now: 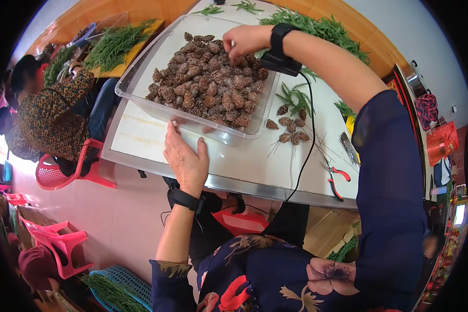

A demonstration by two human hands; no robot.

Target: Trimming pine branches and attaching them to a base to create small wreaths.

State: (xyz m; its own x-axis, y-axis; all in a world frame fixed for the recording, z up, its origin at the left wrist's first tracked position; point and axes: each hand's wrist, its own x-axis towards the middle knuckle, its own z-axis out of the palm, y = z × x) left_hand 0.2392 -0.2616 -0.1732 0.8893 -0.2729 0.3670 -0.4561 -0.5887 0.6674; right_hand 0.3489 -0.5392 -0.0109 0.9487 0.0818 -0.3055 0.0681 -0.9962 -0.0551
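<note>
Brown pine cones (208,83) are heaped inside a clear plastic tub (158,110) on the white table. Over the far right part of the heap is my right hand (242,40), its fingers curled and pressed together at the cones; whatever they grip is hidden. My left hand (186,158) rests against the tub's near wall, thumb and fingers apart. Right of the tub lie several pine cones with thin wire stems (294,132), next to a green sprig (295,98). Red-handled pliers (338,182) lie near the table's right front edge.
A large pile of green sprigs (322,32) covers the table's far side. A black cable (308,151) runs from my right wrist over the front edge. At left, another person (54,117) sits by a yellow board (135,44) of greenery. Pink chairs (62,244) stand behind.
</note>
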